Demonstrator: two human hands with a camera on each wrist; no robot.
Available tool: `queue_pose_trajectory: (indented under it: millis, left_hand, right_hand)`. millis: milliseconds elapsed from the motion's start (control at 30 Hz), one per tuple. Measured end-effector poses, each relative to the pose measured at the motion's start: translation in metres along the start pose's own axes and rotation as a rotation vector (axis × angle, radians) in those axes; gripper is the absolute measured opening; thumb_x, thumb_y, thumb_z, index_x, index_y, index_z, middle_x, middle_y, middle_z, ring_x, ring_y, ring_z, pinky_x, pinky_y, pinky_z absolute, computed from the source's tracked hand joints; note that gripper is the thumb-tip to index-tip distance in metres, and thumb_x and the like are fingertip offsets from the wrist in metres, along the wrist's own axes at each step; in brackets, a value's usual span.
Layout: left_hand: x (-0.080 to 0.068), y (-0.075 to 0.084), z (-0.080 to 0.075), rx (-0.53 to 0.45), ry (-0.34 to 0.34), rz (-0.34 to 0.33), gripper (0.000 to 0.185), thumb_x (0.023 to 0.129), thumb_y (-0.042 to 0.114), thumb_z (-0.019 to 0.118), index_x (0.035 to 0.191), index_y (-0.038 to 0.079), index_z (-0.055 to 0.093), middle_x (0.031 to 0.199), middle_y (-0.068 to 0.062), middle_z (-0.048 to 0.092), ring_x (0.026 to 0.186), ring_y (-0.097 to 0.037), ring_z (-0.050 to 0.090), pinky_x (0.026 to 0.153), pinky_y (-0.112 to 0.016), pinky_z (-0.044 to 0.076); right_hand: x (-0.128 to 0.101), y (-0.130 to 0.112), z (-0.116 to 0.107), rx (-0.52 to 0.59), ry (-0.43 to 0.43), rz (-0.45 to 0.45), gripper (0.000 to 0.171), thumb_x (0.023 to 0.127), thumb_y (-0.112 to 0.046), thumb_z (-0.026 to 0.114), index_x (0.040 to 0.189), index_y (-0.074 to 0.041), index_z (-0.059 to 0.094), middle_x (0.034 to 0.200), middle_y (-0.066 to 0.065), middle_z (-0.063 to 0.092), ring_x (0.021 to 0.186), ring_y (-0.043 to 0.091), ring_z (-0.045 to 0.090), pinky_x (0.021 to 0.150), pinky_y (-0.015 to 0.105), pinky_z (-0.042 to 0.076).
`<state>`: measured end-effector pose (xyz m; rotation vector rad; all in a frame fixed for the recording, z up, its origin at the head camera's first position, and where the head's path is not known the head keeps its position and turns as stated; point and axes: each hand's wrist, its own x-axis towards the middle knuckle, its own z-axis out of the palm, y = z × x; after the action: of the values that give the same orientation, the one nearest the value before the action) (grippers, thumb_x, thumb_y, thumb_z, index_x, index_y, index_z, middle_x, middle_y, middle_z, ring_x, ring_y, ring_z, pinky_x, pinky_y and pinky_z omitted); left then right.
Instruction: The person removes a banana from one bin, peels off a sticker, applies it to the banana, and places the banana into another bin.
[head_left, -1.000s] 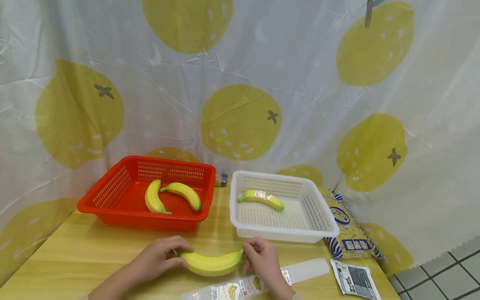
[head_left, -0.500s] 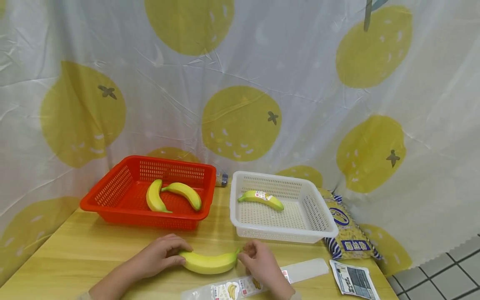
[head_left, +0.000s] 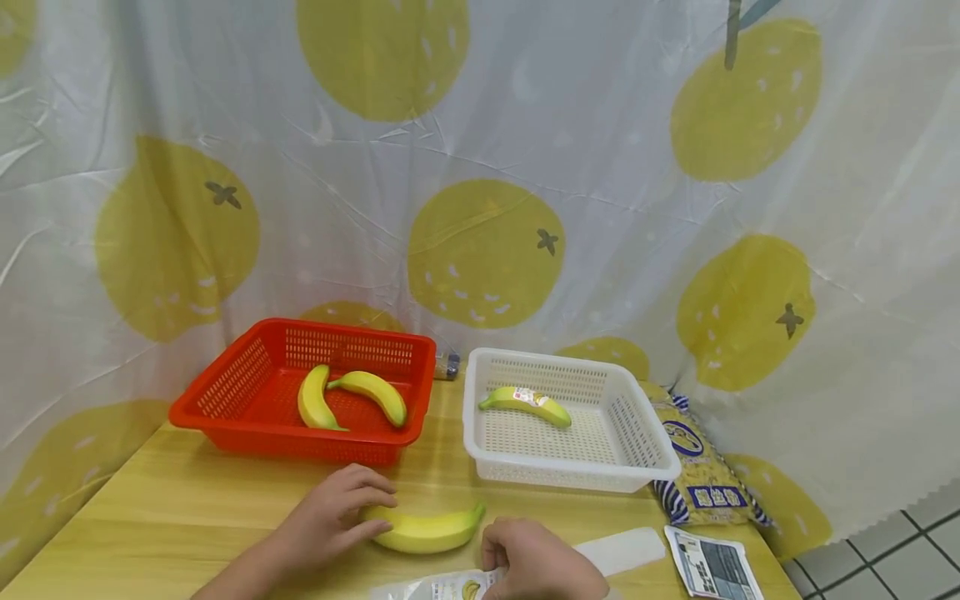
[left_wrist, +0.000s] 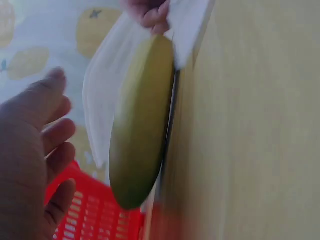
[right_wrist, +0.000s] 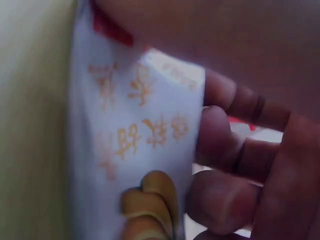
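Note:
On the wooden table lies a yellow banana (head_left: 427, 533), its green tip pointing right. My left hand (head_left: 337, 512) is at the banana's left end, fingers loosely spread; the left wrist view shows those fingers (left_wrist: 59, 135) apart from the peel. My right hand (head_left: 543, 560) grips a clear strip of banana stickers (head_left: 622, 550) in front of the banana, fingers curled at the strip's edge. Seen from the right wrist, a white sticker (right_wrist: 140, 115) with orange characters and a printed banana bunch fills much of the view. The hand hides the strip's middle.
Behind the left hand stands a red basket (head_left: 296, 437) holding two bananas (head_left: 315, 398). A white basket (head_left: 555, 473) to its right holds one banana (head_left: 525, 402) with a sticker on it. Further right are a yellow food bag (head_left: 708, 479) and a small flat packet (head_left: 712, 565).
The right hand has left the banana's green tip and moved down to the sticker strip, now gripping it. The left hand has loosened from the banana, which has stayed on the table.

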<state>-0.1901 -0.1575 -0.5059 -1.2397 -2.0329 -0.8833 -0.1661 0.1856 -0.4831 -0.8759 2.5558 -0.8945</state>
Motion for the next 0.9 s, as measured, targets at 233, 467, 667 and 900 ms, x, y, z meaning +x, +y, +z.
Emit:
queue_pose_trajectory:
  millis: [233,467,667,900]
  left_hand:
    - [0.019,0.042,0.023,0.040,0.039,0.169,0.039,0.085,0.038,0.085,0.118,0.020,0.073,0.115,0.007,0.072,0.106,-0.012,0.064,0.094,-0.024,0.043]
    - [0.020,0.053,0.026,-0.097,-0.093,0.002,0.028,0.085,0.035,0.086,0.110,0.031,0.075,0.095,0.024,0.068,0.087,0.008,0.057,0.082,-0.019,0.039]
    - [0.015,0.052,0.029,-0.216,-0.098,-0.147,0.024,0.089,0.021,0.083,0.109,0.031,0.074,0.083,0.023,0.062,0.078,0.008,0.051,0.073,-0.019,0.041]
    - [0.016,0.045,0.034,-0.443,-0.028,-0.060,0.039,0.084,-0.011,0.077,0.115,0.011,0.069,0.087,0.004,0.069,0.073,0.001,0.061,0.066,-0.017,0.056]
  right_hand:
    - [0.005,-0.005,-0.002,0.063,0.001,-0.111,0.035,0.076,-0.027,0.092,0.086,-0.022,0.059,0.075,-0.020,0.054,0.065,-0.007,0.050,0.058,0.016,0.047]
    - [0.007,-0.009,-0.003,0.228,0.053,-0.170,0.026,0.083,-0.025,0.088,0.093,-0.017,0.065,0.073,-0.015,0.052,0.062,-0.006,0.046,0.054,0.015,0.043]
    - [0.009,-0.010,-0.001,0.204,0.202,-0.298,0.028,0.094,-0.026,0.077,0.119,-0.013,0.071,0.092,-0.002,0.068,0.067,-0.007,0.048,0.057,0.016,0.047]
    - [0.015,-0.011,0.005,0.176,0.300,-0.432,0.032,0.102,-0.010,0.062,0.134,-0.007,0.064,0.115,0.016,0.070,0.067,-0.007,0.051,0.055,0.017,0.050]
